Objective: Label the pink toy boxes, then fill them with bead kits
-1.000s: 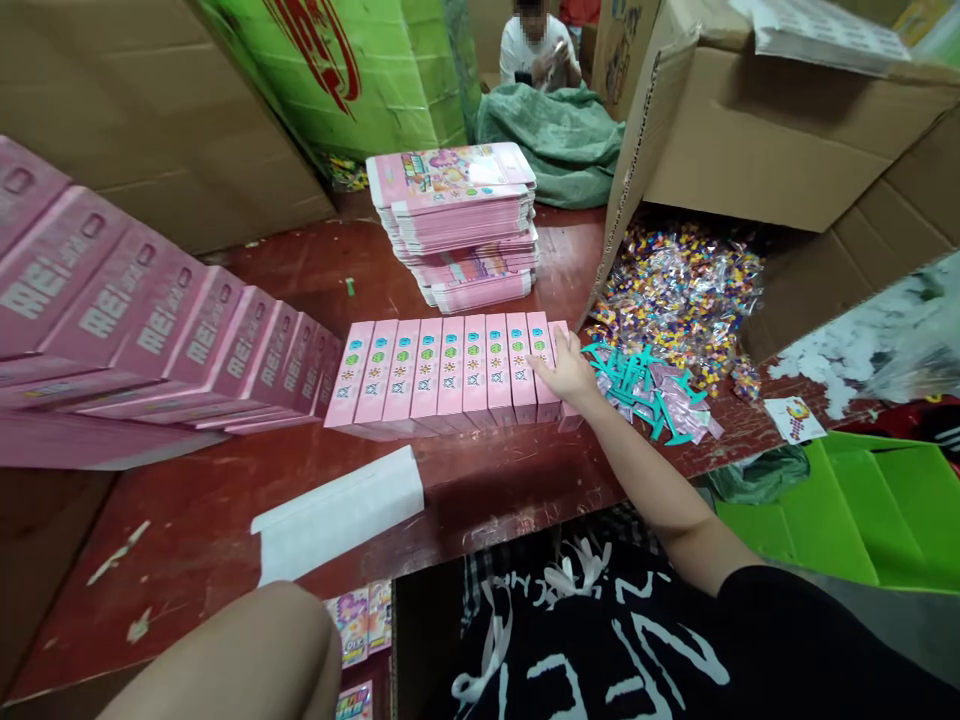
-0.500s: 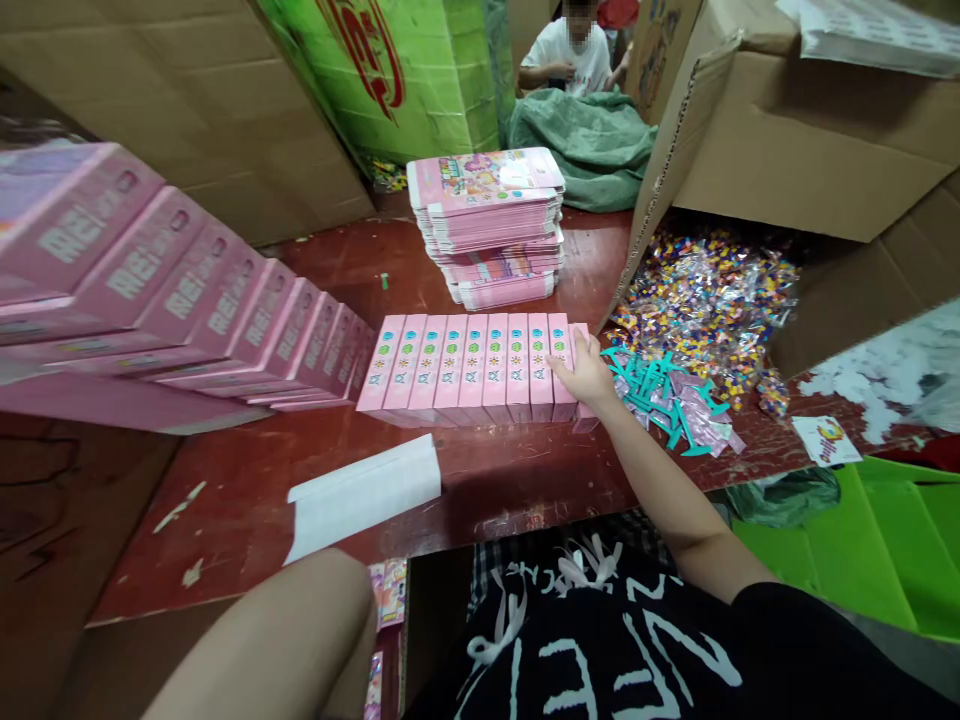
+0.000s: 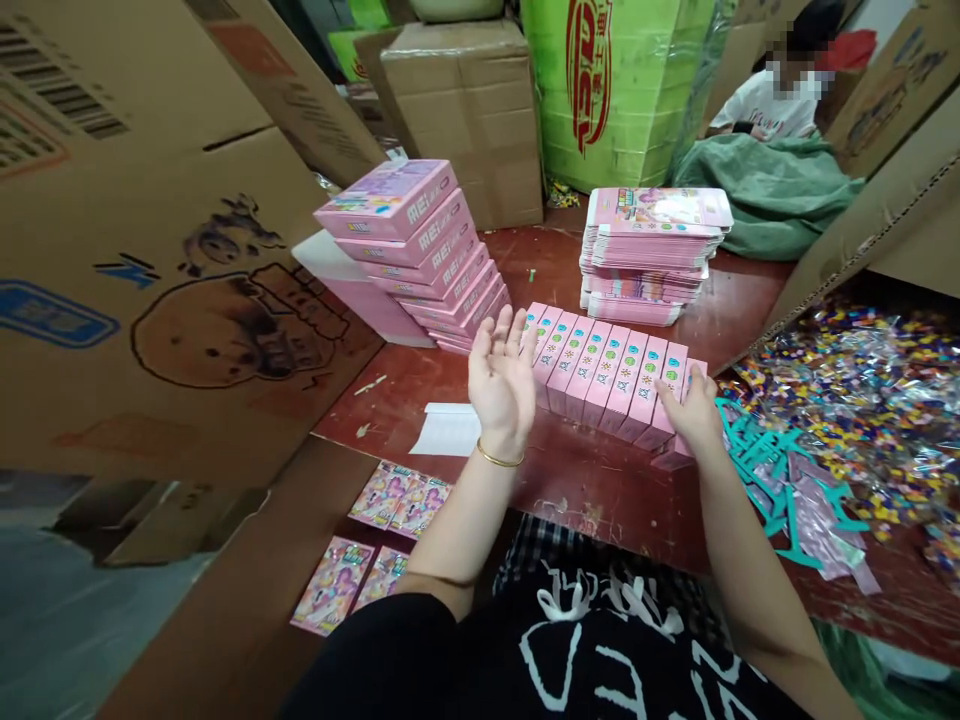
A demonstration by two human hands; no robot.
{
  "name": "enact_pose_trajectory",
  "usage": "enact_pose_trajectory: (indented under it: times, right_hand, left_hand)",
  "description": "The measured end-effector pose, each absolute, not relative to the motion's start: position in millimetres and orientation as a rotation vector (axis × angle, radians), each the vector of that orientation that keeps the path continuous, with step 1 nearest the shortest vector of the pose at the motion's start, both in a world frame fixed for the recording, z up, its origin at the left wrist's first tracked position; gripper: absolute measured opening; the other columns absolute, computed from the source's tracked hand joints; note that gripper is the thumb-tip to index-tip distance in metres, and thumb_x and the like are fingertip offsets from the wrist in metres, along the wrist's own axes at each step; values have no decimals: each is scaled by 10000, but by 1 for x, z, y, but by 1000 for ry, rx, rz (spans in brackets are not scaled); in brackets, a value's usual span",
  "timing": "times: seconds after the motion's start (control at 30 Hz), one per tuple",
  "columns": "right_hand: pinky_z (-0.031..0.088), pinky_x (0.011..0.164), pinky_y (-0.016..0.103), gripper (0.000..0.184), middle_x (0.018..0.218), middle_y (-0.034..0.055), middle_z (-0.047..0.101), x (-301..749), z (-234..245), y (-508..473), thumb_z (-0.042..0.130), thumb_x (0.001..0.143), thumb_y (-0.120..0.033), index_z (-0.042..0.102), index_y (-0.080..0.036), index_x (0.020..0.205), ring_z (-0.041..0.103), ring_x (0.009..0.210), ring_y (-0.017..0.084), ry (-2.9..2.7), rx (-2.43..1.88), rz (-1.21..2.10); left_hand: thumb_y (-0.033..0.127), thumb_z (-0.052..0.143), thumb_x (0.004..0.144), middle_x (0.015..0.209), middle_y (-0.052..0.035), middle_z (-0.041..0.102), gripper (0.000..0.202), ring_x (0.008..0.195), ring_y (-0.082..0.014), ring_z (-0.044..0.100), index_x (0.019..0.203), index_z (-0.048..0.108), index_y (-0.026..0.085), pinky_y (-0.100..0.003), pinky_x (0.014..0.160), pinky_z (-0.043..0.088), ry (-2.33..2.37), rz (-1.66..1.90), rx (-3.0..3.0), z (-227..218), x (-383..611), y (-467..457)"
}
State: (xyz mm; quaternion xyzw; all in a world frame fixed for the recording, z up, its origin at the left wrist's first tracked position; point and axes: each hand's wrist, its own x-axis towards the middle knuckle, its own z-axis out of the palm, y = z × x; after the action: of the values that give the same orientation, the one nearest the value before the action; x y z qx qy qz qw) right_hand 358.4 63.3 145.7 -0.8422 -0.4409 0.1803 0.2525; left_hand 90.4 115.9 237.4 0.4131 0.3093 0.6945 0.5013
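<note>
A row of upright pink boxes (image 3: 600, 380) stands side by side on the dark red table. At its left end is my left hand (image 3: 502, 385), palm turned up and fingers stretched apart, holding nothing; it hides part of that end. My right hand (image 3: 691, 408) grips the box at the right end, its thumb on the near face and its fingers over the far side. Left of the row rises a leaning stack of pink boxes (image 3: 442, 245) with white lettering. Behind the row sits a pile of flat pink cartons (image 3: 652, 265).
A folded white sheet (image 3: 444, 432) lies near the table's front edge. Teal plastic pieces (image 3: 787, 490) and small colourful packets (image 3: 885, 400) spread at right. Printed pink packs (image 3: 330, 585) lie in a carton below left. Another person (image 3: 776, 105) sits behind green sacking (image 3: 772, 185).
The view has swung left. My left arm has come up, and its open hand is now at the row's left end. My right hand stays at the right end.
</note>
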Motion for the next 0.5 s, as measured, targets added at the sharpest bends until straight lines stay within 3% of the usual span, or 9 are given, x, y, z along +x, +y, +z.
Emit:
enact_pose_trajectory:
  times: [0.07,0.17,0.27,0.37,0.5]
  right_hand:
    - [352,1131,585,1016,1582,257,266,364,139,65,608,771,-703,281,-138,1549,438,1379,440,-1158,-2177,498]
    - [416,1114,489,997,1525,222,404,376,119,63,621,774,-662,244,-141,1536,497,1357,313,-848,-1795,598]
    - [504,1021,468,794,1380,192,581,376,94,56,455,851,-698,426,-136,1411,625,1209,266,-502,-1496,806]
    - [542,955,470,804,1260,189,663,362,77,48,388,842,-759,546,-113,1294,675,1110,271,-456,-1434,894]
    - [552,925,468,863,1331,183,621,356,86,36,292,862,-789,472,-143,1405,651,1159,282,-658,-1454,815]
  left_hand:
    - [499,329,1012,1494,-114,485,491,1416,-284,442,1391,436,204,-450,1144,402,889,1677,1126,222,82,148]
    - [504,667,860,1524,-207,441,626,1499,-358,270,1322,525,107,-455,1214,243,1429,1353,1357,193,66,207]
    - [510,843,651,1309,-333,596,596,1452,-515,266,997,695,47,-576,1187,194,1671,888,1337,167,57,252]
    - [555,823,628,1108,-316,700,458,1439,-522,289,730,711,122,-569,1181,202,1653,818,1331,150,54,267]
    - [711,680,705,1027,-316,718,575,1431,-500,329,656,707,139,-515,1170,262,1614,845,1351,137,43,257]
